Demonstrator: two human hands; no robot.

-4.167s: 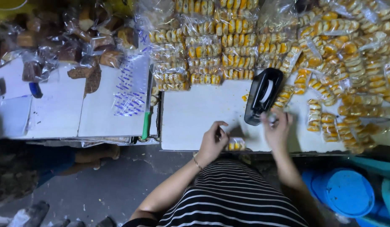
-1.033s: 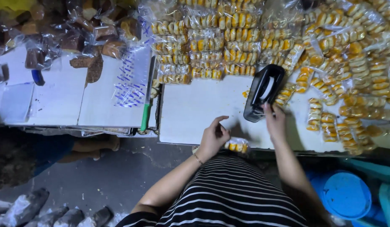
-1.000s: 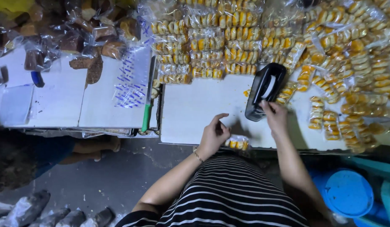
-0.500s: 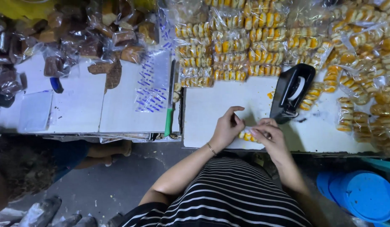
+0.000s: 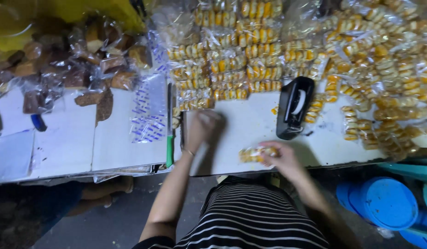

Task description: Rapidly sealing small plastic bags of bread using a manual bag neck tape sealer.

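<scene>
My right hand (image 5: 282, 159) grips a small clear pack of yellow biscuits (image 5: 255, 154) near the front edge of the white table (image 5: 250, 127). My left hand (image 5: 203, 127) is stretched out to the left and forward, blurred by motion, close to the nearest row of packed biscuits (image 5: 195, 102). Whether its fingers hold anything cannot be made out. A black tape dispenser (image 5: 294, 107) stands just beyond my right hand.
Piles of bagged yellow biscuits (image 5: 361, 60) cover the back and right of the table. Brown cakes in bags (image 5: 89, 60) lie at the back left, beside printed clear bags (image 5: 146, 115) and a green-handled knife (image 5: 169, 138). Blue plastic lids (image 5: 391, 203) sit low right.
My left hand left the pack and swung to the left and forward. My right hand keeps the biscuit pack near the table's front edge. The view shifted.
</scene>
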